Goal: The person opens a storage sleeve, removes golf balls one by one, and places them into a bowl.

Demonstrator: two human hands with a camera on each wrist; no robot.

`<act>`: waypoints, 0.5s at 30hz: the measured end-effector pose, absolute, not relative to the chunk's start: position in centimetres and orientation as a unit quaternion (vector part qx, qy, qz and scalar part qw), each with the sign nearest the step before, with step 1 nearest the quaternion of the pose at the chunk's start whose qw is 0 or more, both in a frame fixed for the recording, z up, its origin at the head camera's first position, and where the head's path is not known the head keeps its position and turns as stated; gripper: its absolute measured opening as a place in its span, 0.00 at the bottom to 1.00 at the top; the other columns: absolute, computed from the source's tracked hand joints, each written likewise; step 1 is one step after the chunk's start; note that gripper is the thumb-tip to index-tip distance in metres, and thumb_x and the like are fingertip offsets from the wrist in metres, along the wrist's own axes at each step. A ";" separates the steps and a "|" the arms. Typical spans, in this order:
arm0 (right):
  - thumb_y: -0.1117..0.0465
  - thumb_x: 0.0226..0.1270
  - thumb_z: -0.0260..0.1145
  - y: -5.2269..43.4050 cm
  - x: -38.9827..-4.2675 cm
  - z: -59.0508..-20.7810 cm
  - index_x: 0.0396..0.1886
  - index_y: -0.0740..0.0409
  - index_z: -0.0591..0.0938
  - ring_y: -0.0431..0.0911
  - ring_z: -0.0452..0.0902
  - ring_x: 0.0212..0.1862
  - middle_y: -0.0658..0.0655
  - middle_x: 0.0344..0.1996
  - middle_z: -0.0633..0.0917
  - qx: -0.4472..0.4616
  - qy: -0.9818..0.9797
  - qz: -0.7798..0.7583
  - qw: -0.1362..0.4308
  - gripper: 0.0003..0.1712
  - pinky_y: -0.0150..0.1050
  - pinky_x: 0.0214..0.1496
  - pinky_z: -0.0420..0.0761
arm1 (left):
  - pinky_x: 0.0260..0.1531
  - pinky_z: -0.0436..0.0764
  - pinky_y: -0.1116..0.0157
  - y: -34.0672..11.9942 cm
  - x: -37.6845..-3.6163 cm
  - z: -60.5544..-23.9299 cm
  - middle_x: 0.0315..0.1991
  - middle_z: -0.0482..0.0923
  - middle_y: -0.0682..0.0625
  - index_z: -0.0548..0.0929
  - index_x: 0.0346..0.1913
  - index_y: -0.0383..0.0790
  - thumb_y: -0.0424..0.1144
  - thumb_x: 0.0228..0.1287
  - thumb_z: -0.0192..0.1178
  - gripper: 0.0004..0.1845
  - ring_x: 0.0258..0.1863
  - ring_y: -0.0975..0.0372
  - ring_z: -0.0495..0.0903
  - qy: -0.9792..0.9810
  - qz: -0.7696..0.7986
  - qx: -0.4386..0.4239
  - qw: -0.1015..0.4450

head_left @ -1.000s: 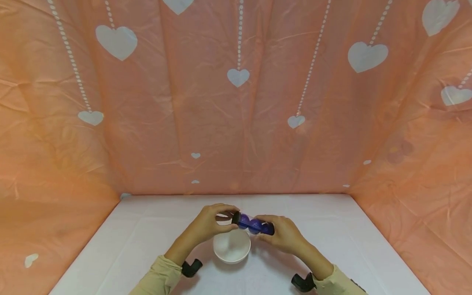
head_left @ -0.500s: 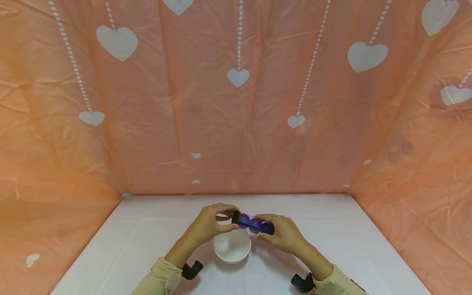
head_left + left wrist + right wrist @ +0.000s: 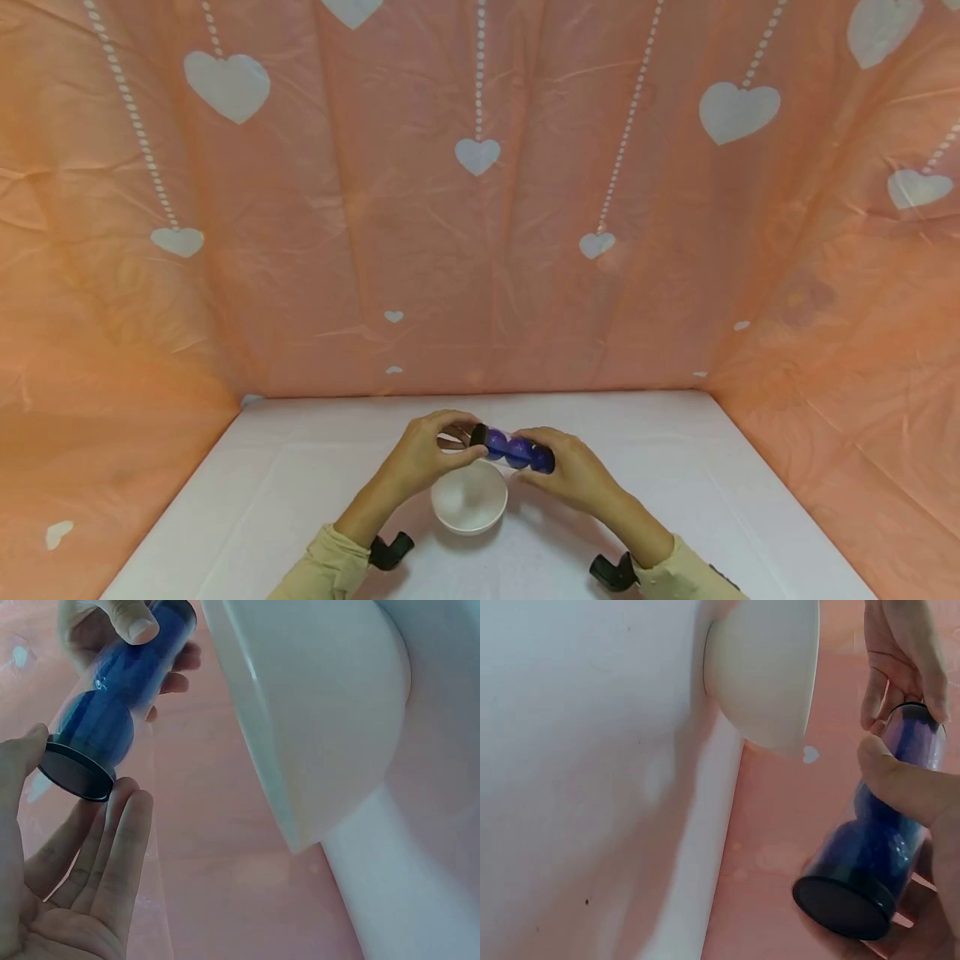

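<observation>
A clear bottle (image 3: 516,448) with blue contents and black end caps lies sideways in the air just above a white bowl (image 3: 468,500). My left hand (image 3: 463,440) pinches the black cap (image 3: 75,769) at its left end between thumb and fingers. My right hand (image 3: 555,463) grips the bottle's right end, with the thumb (image 3: 900,780) laid across the bottle (image 3: 885,832). The second black cap (image 3: 844,904) shows in the right wrist view. The bowl (image 3: 315,712) stands upright on the table and looks empty.
A white table (image 3: 300,467) is walled in on three sides by a peach cloth backdrop (image 3: 480,250) with white hearts. Black wrist mounts (image 3: 390,550) (image 3: 611,571) sit on both cream sleeves.
The head view has shifted slightly. Both hands keep the same hold on the bottle above the bowl.
</observation>
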State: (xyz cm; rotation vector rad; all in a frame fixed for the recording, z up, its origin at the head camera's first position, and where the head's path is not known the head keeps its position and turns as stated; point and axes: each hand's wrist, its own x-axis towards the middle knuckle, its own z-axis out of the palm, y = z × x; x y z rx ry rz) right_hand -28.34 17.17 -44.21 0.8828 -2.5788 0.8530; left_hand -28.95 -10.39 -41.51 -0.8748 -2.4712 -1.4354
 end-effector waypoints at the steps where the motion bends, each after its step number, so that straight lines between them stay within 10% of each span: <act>1: 0.57 0.62 0.84 17.1 -28.3 -44.1 0.63 0.55 0.87 0.51 0.87 0.56 0.55 0.56 0.90 0.307 -0.894 0.294 0.138 0.29 0.53 0.60 0.87 | 0.49 0.89 0.70 -10.4 -28.9 -41.5 0.50 0.89 0.48 0.88 0.58 0.38 0.43 0.65 0.79 0.22 0.45 0.58 0.89 -0.825 -0.478 -0.290 0.076; 15: 0.49 0.68 0.80 17.2 -28.3 -44.0 0.57 0.52 0.89 0.38 0.84 0.44 0.48 0.47 0.91 0.326 -0.898 0.284 0.084 0.22 0.40 0.48 0.86 | 0.46 0.90 0.68 -10.6 -29.0 -41.6 0.44 0.90 0.51 0.89 0.54 0.38 0.41 0.66 0.77 0.17 0.41 0.62 0.88 -0.833 -0.448 -0.319 0.065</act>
